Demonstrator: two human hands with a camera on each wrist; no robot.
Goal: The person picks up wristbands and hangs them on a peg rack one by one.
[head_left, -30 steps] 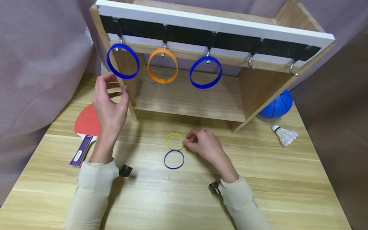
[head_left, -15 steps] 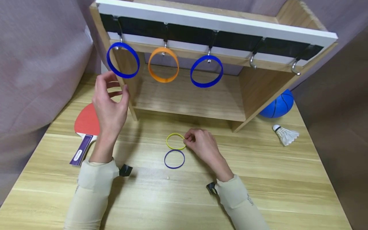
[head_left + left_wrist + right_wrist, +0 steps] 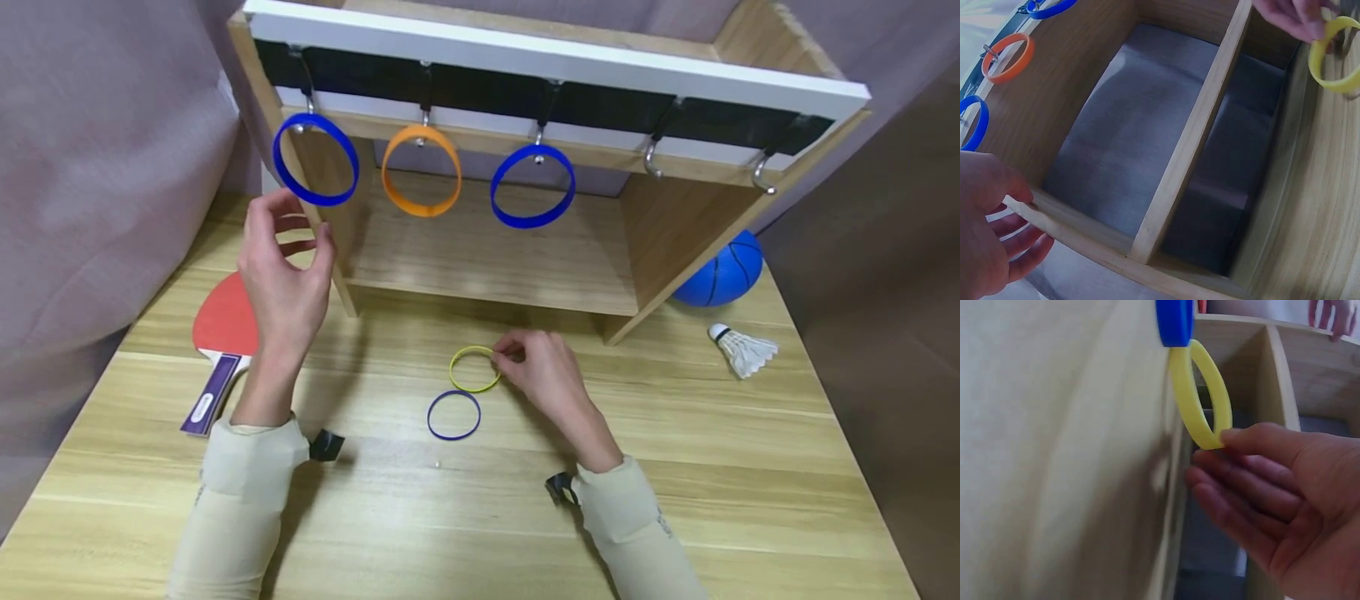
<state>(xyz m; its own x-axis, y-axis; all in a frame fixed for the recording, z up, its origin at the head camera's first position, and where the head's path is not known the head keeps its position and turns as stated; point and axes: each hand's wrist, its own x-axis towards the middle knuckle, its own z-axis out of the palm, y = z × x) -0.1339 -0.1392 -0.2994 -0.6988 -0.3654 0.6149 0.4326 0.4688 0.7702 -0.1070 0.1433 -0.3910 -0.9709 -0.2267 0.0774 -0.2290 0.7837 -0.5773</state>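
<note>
My right hand point(image 3: 551, 371) pinches the right edge of a yellow ring point(image 3: 452, 371) between thumb and fingers, low in front of a wooden shelf point(image 3: 480, 250). Just nearer me lies a dark blue ring point(image 3: 430, 421) on the table. In the right wrist view the thumb is on the yellow band point(image 3: 1188, 406), with the blue ring point(image 3: 1174, 322) just past it. My left hand point(image 3: 281, 283) grips the left side panel point(image 3: 1085, 240) of the shelf, thumb on one face and fingers on the other. Two blue rings point(image 3: 492, 200) and an orange ring point(image 3: 384, 171) hang from hooks above.
Two bare hooks point(image 3: 651, 158) stick out at the right of the shelf's front board. A red table tennis bat point(image 3: 225, 321) lies at left, partly behind my left forearm. At right are a blue ball point(image 3: 723, 271) and a shuttlecock point(image 3: 746, 352). Curtains surround the table.
My right hand has drawn the yellow ring a little to the right, away from its place straight above the dark blue ring. My left hand stays on the side panel.
</note>
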